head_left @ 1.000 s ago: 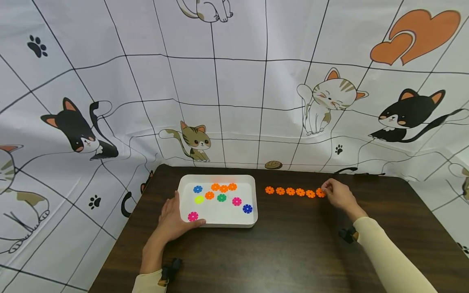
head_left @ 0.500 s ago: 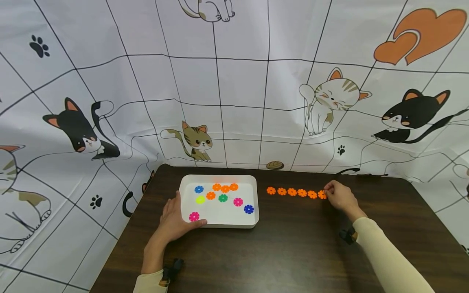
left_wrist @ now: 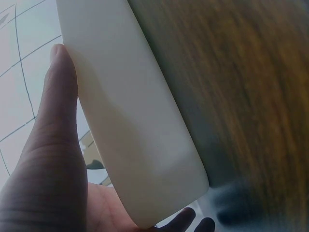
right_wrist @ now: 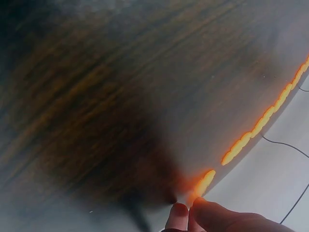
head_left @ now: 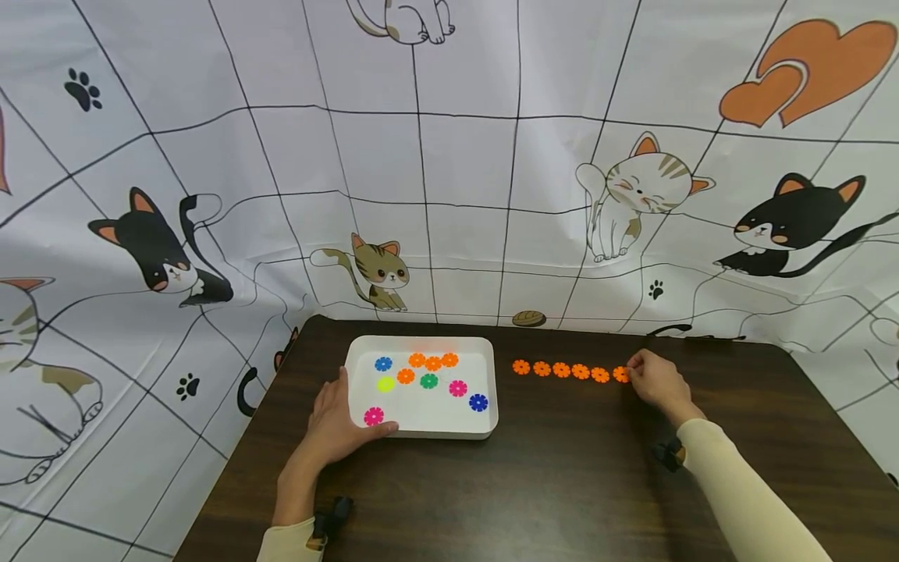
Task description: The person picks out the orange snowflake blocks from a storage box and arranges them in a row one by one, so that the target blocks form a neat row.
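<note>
A white tray (head_left: 435, 417) stands on the left part of the table, with flower-shaped plastic discs in orange, pink, blue, green and yellow in it. My left hand (head_left: 335, 425) holds its near left corner, thumb at the near rim and fingers along the left side; the left wrist view shows the tray's wall (left_wrist: 130, 106) against the thumb. To the right of the tray runs a row of orange discs (head_left: 561, 370). My right hand (head_left: 659, 381) pinches the row's rightmost orange disc (head_left: 620, 375), partly hidden by the fingertips. A small gap parts this disc (right_wrist: 206, 181) from its neighbour.
The dark wood table (head_left: 534, 484) reaches back to a white cloth (head_left: 463, 156) printed with cats and lines, which hangs behind and at the sides. The row of discs lies near the table's back edge.
The head view has shifted slightly. The pinched orange disc has moved a little to the right, away from its neighbour. My left hand and the tray keep their places.
</note>
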`<state>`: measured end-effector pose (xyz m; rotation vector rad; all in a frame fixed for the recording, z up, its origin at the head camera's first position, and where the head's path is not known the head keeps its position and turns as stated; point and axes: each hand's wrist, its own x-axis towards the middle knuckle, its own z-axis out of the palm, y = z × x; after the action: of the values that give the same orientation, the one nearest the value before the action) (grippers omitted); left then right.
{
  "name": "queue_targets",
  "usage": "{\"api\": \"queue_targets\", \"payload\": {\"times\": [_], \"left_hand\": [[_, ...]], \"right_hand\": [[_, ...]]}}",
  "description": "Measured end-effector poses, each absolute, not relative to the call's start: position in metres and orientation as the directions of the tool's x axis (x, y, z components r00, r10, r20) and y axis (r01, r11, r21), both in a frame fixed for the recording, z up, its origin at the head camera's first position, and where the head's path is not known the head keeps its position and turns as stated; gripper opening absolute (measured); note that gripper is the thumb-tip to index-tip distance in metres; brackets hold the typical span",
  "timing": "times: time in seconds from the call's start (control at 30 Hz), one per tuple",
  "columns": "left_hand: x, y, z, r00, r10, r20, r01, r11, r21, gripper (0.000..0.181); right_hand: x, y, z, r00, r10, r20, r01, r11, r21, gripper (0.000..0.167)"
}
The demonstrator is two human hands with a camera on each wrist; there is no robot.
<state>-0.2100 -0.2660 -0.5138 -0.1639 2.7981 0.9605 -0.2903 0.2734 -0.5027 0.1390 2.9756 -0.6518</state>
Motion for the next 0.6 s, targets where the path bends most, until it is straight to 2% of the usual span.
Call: {"api": "queue_targets", "payload": {"times": [0.3, 0.6], "left_hand": [[-0.208, -0.265, -0.513, -0.979, -0.043, -0.200, -0.157, 0.788, 0.595, 0.147], [-0.208, -0.265, -0.513, -0.979, -0.046, -0.197, -0.157, 0.788, 0.596, 0.147]], "right_hand": [[-0.287, 0.276, -0.501, -0.994, 0.048, -0.097, 0.084, 0.906, -0.415, 0.023], [-0.288, 0.248, -0.487, -0.998, -0.054, -0.014, -0.042, 0.886, -0.463, 0.025]]}}
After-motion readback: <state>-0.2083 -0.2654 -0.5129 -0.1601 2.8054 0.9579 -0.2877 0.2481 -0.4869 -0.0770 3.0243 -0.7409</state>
